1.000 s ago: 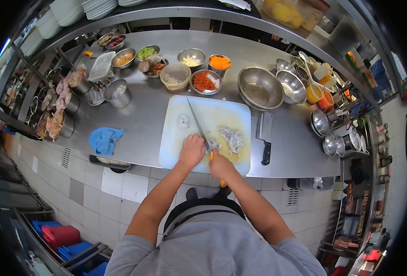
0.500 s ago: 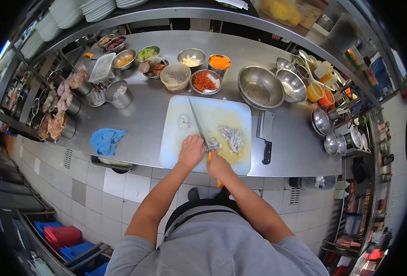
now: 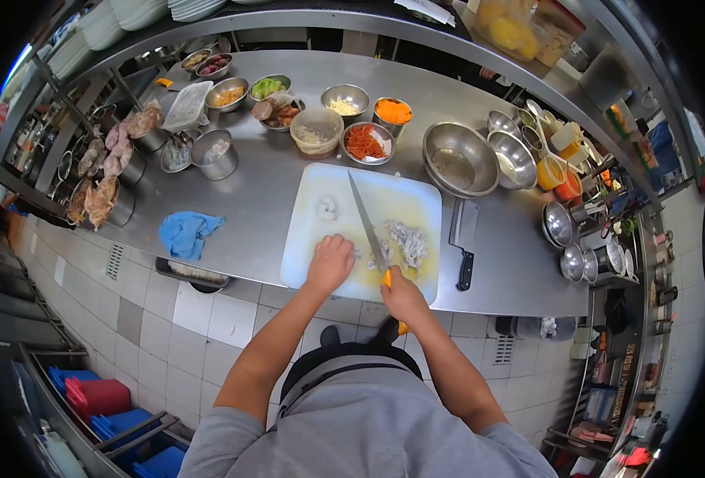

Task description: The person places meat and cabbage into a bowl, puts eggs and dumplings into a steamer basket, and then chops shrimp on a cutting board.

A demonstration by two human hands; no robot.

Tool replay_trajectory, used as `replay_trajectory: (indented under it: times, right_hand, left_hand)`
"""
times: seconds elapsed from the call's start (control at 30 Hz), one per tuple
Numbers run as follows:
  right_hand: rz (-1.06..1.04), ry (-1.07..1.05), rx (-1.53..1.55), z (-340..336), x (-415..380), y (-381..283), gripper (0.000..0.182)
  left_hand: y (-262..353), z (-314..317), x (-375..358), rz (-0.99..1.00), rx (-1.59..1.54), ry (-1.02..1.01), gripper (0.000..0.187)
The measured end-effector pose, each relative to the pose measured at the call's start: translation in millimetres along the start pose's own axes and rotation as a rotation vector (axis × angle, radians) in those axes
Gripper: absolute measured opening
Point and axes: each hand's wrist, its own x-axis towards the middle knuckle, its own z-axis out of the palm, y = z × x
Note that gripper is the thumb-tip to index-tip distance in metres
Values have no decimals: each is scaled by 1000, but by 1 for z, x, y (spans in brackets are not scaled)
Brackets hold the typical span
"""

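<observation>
My right hand (image 3: 404, 295) grips the orange handle of a long kitchen knife (image 3: 363, 213). Its blade points away from me, slanting over the white cutting board (image 3: 298, 239). Curled on the board to the left is my left hand (image 3: 331, 261), fingers closed and pressed down; a bit of pale food shows at their right edge, but what lies under them is hidden. Chopped pale, greyish food (image 3: 410, 241) is heaped right of the blade, with a smaller scatter by the blade itself. One whitish lump (image 3: 327, 209) lies on the board beyond my left hand.
A cleaver (image 3: 465, 239) lies right of the board, a blue cloth (image 3: 189, 233) to the left. Behind stand a bowl of shredded orange-red food (image 3: 366, 143), a large steel bowl (image 3: 458, 163) and a plastic tub (image 3: 316, 135). Pots with raw meat (image 3: 100, 203) stand far left.
My right hand has swung the knife to the right, away from my left hand, which stays on the board. Some chopped food has shifted right with the blade. The view has moved slightly.
</observation>
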Motion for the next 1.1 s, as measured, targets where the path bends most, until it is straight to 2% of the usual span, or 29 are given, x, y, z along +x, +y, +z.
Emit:
replay_trajectory:
  times: [0.2,0.3,0.4,0.53,0.6,0.63,0.73,0.9,1.1]
  right_hand:
    - [49,-137,-78,-10,-15,-6,42]
    - [61,-140,-52,-5,-35,-3,39]
    - [88,-79,-48,28,-17,8,38]
    - [39,-14,-26,25,21,-2,38]
    - [30,-90,-5,15,35,-4,49]
    - [27,-87,-5,15,33,2,49]
    - [-77,-30,-23,14,18,10,48]
    - [-24,-109,-14,2,-29,-1,46]
    - [28,-244,-39,-19,-58,-12,48]
  left_hand:
    - [12,7,0,52,25,-42,16]
    - [12,10,1,63,37,-15,16]
    - [12,9,1,54,24,-23,17]
    - [11,9,-2,87,23,-9,17]
    - [12,9,1,85,12,-4,16]
    - [13,7,0,86,14,-1,16]
    - [11,3,-2,45,-103,72,15]
    - [11,13,-4,-15,62,-4,14]
    - [14,17,-1,-8,121,-7,15]
